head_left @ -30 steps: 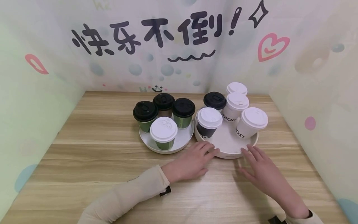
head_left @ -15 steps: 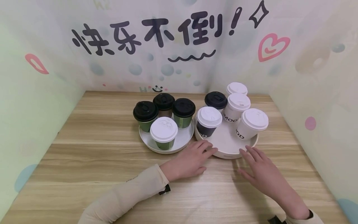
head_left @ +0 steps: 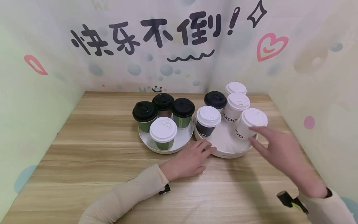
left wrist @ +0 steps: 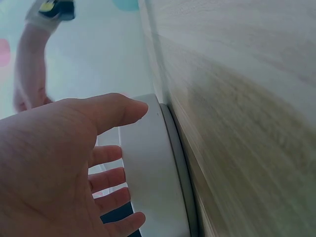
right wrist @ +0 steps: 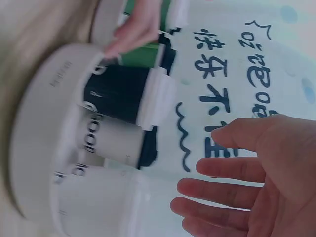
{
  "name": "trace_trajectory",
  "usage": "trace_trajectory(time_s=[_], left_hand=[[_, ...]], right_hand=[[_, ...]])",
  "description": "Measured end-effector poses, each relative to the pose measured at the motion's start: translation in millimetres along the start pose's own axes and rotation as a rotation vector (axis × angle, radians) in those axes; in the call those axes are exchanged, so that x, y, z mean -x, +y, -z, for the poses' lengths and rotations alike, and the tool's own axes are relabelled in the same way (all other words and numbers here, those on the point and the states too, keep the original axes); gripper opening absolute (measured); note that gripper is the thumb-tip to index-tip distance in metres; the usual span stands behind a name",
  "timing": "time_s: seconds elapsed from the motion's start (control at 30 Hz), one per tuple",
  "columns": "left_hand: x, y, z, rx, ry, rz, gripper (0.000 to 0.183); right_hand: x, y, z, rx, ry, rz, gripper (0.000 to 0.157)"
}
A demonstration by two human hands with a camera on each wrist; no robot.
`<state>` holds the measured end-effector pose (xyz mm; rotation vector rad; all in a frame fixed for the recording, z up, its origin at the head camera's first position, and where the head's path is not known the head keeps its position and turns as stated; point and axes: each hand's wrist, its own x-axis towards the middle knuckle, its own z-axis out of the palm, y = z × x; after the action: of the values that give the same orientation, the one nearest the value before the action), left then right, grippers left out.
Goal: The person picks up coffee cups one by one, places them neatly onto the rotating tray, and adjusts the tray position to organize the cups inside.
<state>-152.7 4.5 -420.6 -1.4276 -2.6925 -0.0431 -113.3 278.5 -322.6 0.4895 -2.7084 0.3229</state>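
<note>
My left hand (head_left: 188, 160) rests at the near left rim of the right-hand round white tray (head_left: 227, 147), its fingers at the rim in the left wrist view. My right hand (head_left: 282, 152), thumb and fingers extended and holding nothing, is raised beside the white paper cup (head_left: 246, 129) at that tray's right; whether it touches the cup is unclear. On this tray also stand a dark cup with a white lid (head_left: 208, 119), a white cup (head_left: 237, 104) and a black-lidded cup (head_left: 215, 99). Behind them shows another white lid (head_left: 236, 87); its base is hidden.
A second round white tray (head_left: 165, 151) sits close on the left. It bears a white-lidded green cup (head_left: 163, 132), two black-lidded green cups (head_left: 144, 115) (head_left: 183, 113) and a brown black-lidded cup (head_left: 163, 104). Printed cloth walls (head_left: 117, 71) enclose the wooden table (head_left: 92, 149).
My right hand has left the tray's near right rim and moved up and rightward to beside the right white cup. My left hand stays almost in place. The cups and trays stand as before.
</note>
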Motion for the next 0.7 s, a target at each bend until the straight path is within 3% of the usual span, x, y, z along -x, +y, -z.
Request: trace_trajectory(time_s=[0.1, 0.33, 0.5, 0.7], left_hand=[[-0.2, -1.0, 0.0, 0.008, -0.006, 0.002, 0.072], [-0.4, -3.4, -1.2, 0.009, 0.0, 0.009, 0.071], [-0.2, -4.4, -0.6, -0.004, -0.011, 0.009, 0.071], [0.5, -6.1, -0.6, -0.013, -0.018, 0.014, 0.072]], right_hand=[[-21, 2, 17.5, 0.023, 0.007, -0.024, 0.038], [-75, 18, 46.3, -0.032, -0.149, -0.194, 0.049], [-116, 37, 48.2, -0.025, -0.218, -0.211, 0.053], [-167, 60, 41.0, 0.051, -0.371, -0.229, 0.063]])
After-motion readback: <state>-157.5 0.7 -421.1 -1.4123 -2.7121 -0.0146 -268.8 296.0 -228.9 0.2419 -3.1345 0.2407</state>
